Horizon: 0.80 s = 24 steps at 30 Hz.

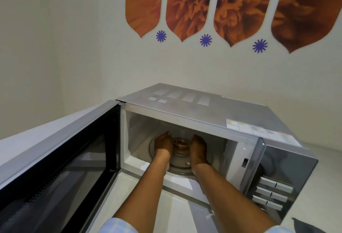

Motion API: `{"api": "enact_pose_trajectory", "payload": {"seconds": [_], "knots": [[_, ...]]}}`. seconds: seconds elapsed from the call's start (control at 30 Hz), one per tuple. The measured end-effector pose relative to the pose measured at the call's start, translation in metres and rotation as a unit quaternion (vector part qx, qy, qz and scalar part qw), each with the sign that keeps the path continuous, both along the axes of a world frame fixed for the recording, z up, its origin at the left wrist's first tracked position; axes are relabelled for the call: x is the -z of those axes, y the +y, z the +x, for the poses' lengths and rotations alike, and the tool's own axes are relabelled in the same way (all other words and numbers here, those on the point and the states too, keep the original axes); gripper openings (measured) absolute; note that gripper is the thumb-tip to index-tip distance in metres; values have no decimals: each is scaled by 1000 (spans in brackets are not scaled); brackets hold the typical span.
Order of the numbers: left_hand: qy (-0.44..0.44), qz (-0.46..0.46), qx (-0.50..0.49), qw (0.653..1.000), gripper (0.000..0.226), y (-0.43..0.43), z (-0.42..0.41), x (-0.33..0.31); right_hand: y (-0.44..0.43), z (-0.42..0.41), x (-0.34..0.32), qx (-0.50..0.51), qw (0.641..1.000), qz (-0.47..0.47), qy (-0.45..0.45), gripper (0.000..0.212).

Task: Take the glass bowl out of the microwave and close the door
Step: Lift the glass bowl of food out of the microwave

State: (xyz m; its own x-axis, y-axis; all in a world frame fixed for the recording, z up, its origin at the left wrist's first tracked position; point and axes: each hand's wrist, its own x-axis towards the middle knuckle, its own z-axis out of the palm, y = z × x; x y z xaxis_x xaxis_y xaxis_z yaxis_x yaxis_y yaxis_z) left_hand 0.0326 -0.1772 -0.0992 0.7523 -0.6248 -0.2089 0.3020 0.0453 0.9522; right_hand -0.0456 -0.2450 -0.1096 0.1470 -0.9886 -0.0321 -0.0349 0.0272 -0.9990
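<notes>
Hands reach into the open microwave (212,110). We see the glass bowl (181,144) on its turntable (182,163), between our left hand (163,144) and right hand (198,146), equally near, cupped against its sides. Door (61,160) swung wide left.

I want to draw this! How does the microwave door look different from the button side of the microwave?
The microwave door is swung wide open on the left; the button panel stays fixed on the right. The door has a big dark window, while the panel is shiny grey with rows of small silver buttons. The door looks far bigger than the panel. Both have silver-grey edges.
</notes>
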Motion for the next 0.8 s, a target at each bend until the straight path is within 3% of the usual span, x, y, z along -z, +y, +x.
{"api": "enact_pose_trajectory", "payload": {"seconds": [0.23, 0.33, 0.43, 0.8], "knots": [[21, 3, 9, 1000, 37, 11, -5, -3, 15, -7, -8, 13, 1000, -5, -4, 31], [48, 5, 10, 999, 35, 24, -12, -5, 26, -16, -11, 14, 998, 51, -23, 34], [14, -4, -5, 1000, 25, 37, -22, -6, 45, -28, -13, 5, 994, 84, -67, 33], [-2, -30, -18, 999, 27, 105, -60, -23, 123, -70, -26, -6, 996, 18, -82, 32]]}}
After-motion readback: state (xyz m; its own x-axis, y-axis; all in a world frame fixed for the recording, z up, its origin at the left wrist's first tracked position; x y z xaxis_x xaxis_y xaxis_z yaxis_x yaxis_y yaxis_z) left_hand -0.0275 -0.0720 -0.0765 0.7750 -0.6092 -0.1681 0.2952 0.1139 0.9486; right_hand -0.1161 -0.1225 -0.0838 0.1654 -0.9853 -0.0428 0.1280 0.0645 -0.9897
